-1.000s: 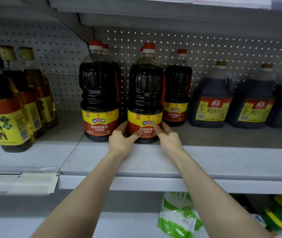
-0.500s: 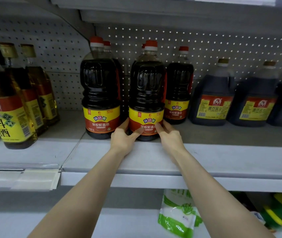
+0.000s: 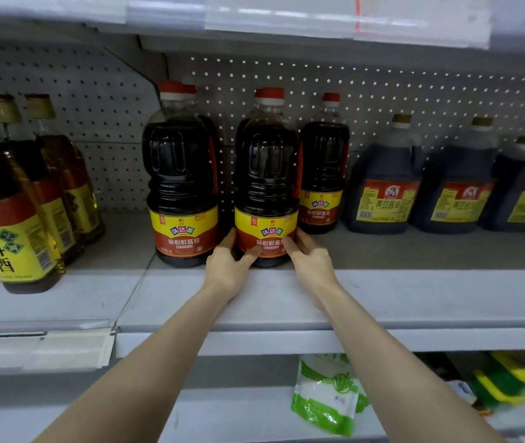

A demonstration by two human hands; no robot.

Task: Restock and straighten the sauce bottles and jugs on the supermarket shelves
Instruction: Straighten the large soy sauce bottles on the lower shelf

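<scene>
Sauce bottle [image 3: 266, 187], red-capped and dark, stands upright near the front of the grey shelf [image 3: 414, 292], and we grip it low at its red-and-yellow label with both hands. Our left hand [image 3: 227, 266] wraps the left side of the base, with the thumb laid across the front of the label and the other fingers [image 3: 229, 235] reaching round the side. Our right hand [image 3: 310, 262] mirrors it on the right, thumb on the label and fingers curled round the bottle.

A matching bottle [image 3: 181, 187] stands just beside it on the left, and a third bottle [image 3: 323, 174] sits further back on the right. Squat dark jugs [image 3: 382, 187] with yellow labels line the shelf to the right. Tall golden bottles [image 3: 8, 219] with gold caps fill the section on the left. A perforated back panel [image 3: 382, 91] rises behind them all. On the shelf below lies a green-and-white bag [image 3: 328, 394].
</scene>
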